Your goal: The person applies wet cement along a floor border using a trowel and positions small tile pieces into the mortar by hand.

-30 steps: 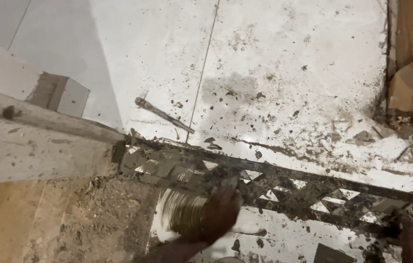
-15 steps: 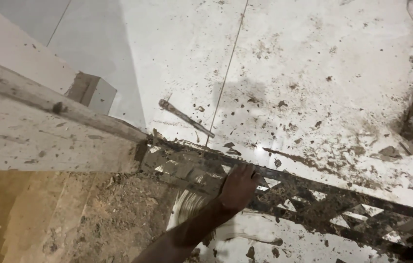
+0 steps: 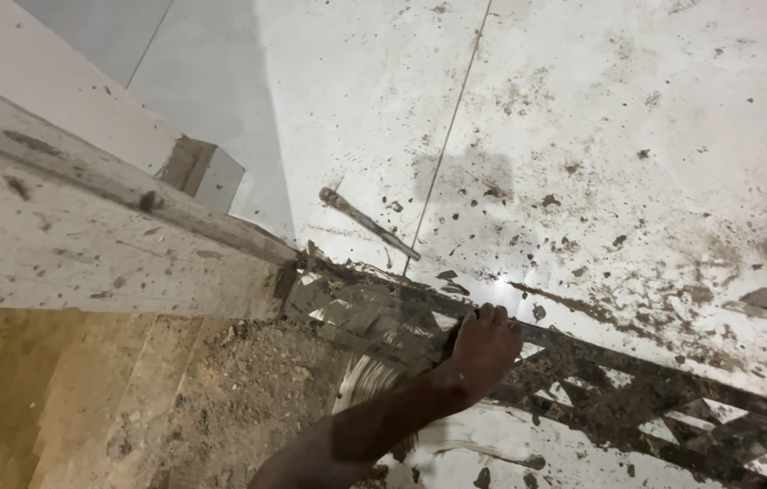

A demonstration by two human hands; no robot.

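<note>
Pressing the dark patterned border tile strip [image 3: 583, 380] flat w/ open left hand [image 3: 483, 349] — set, mortar debris uncleaned; right hand unseen.

The light is warm and rather dim, with one small glare spot on the floor tile [image 3: 498, 282], a soft grey shadow above it, and slight blur.

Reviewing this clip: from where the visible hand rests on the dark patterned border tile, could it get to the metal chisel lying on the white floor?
Probably yes. The hand lies on the dark patterned tile strip, and only bare, dirt-speckled white floor separates it from the metal chisel; nothing stands between them.
</note>
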